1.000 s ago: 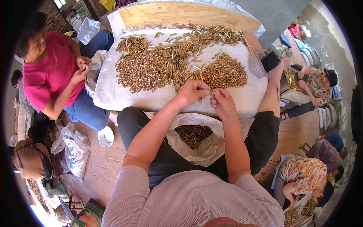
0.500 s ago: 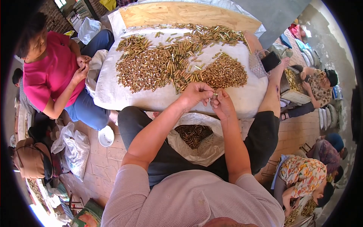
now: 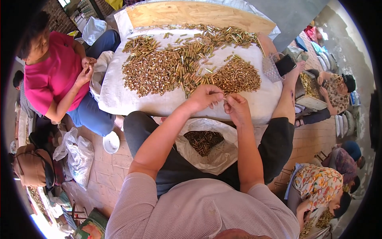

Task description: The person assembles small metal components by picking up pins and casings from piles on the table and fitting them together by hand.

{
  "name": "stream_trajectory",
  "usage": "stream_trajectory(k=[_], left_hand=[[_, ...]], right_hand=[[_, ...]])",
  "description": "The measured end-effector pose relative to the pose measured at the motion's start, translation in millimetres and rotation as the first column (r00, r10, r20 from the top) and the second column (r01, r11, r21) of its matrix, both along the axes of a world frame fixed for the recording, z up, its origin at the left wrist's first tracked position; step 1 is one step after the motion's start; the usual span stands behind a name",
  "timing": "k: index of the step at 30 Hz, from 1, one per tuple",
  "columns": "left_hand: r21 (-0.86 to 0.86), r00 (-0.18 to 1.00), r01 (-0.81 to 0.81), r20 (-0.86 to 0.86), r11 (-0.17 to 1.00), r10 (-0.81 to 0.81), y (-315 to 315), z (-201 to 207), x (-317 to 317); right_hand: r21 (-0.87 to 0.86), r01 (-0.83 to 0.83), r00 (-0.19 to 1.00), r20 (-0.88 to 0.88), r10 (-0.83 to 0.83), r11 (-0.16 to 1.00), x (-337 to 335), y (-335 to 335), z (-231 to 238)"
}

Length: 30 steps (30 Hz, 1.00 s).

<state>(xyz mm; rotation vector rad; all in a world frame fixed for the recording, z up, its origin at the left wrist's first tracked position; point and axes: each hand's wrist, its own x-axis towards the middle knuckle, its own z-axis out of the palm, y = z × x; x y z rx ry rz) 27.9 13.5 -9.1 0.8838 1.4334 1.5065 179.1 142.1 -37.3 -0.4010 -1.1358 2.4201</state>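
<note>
Left hand [image 3: 204, 97]: thumb and forefinger pinched together on a small metal piece [image 3: 225, 98], mostly hidden by fingertips.
Right hand [image 3: 238, 109]: likewise pinched, meeting the piece from its right.
Metal piece: between both hands' fingertips, above the near side of the white-covered bench [image 3: 135, 104].
Brass-coloured heaps [image 3: 149, 73]: on the bench, beyond the hands.
Open sack [image 3: 218, 169]: below the hands, tubes [image 3: 203, 143] inside.
Writing: any print on the stacked sacks [image 3: 345, 122] is too small to tell.

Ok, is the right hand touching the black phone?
Apart. The head view shows the right hand left of the black phone, with white cloth and part of the woven basket between them.
</note>
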Motion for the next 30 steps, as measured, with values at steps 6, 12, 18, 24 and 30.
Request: stream_trajectory(k=[6, 12, 18, 24, 30], left_hand=[[-0.132, 0.745, -0.123, -0.667, 0.984, 0.004, -30, 8, -52], [-0.264, 0.470, -0.224, -0.872, 0.938, -0.133, -39, -4, -48], [-0.284, 0.301, -0.305, -0.934, 0.909, -0.191, -32, -7, -31], [-0.247, 0.385, -0.289, -0.915, 0.925, -0.124, -33, -13, -36], [-0.106, 0.735, -0.177, -0.676, 0.978, 0.060, -21, -2, -37]], right_hand=[[0.373, -0.378, 0.910, 0.320, 0.265, 0.847, 17, 12, 20], [0.559, -0.486, 0.834, 0.527, 0.165, 0.671, 12, 15, 6], [0.857, -0.261, 0.820, 0.440, -0.366, 0.444, 5, 24, -21], [0.964, -0.185, 0.829, 0.258, -0.496, 0.191, -7, 22, -33], [0.943, -0.332, 0.749, 0.244, -0.616, -0.030, -7, 31, -53]])
